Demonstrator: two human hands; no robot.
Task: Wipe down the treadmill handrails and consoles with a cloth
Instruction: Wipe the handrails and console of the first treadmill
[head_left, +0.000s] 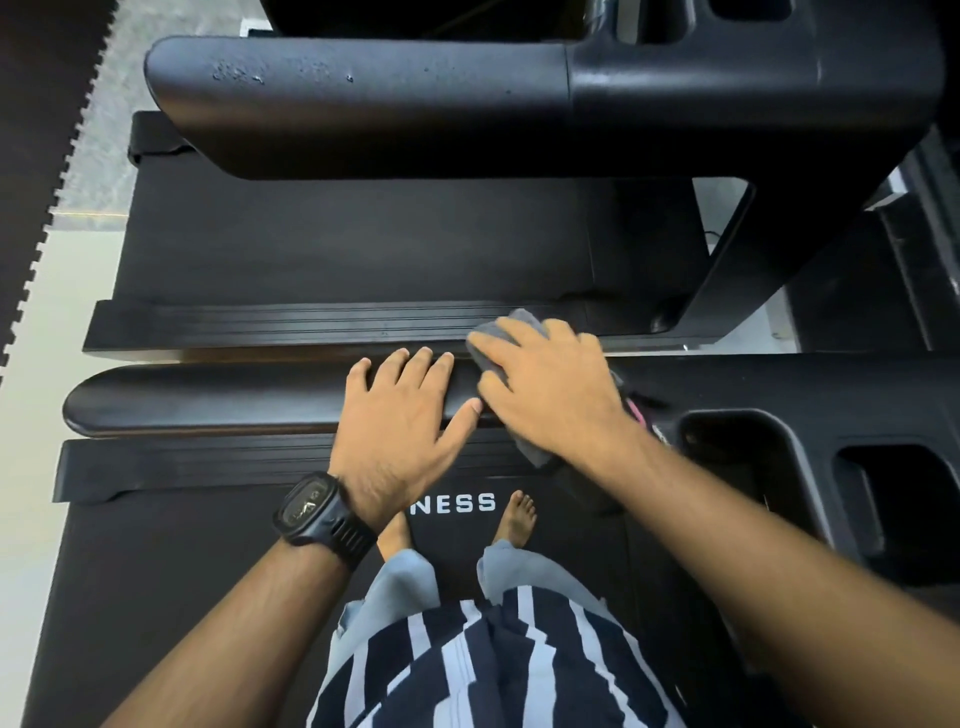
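Observation:
A black padded handrail (208, 397) runs left to right across the middle of the head view. My left hand (400, 421) lies flat on it with fingers spread, a black watch on the wrist. My right hand (545, 384) presses a grey cloth (485, 338) over the handrail just to the right of my left hand. The cloth wraps the rail and hangs below it. The black console (779, 431) with cup recesses joins the handrail at the right.
A second treadmill's handrail (363, 104) and console (753, 67) sit beyond, at the top. Ribbed side rails (311, 322) and belts lie between. My bare feet stand on the belt (156, 571) near white lettering. Interlocking floor mats (31, 156) edge the left.

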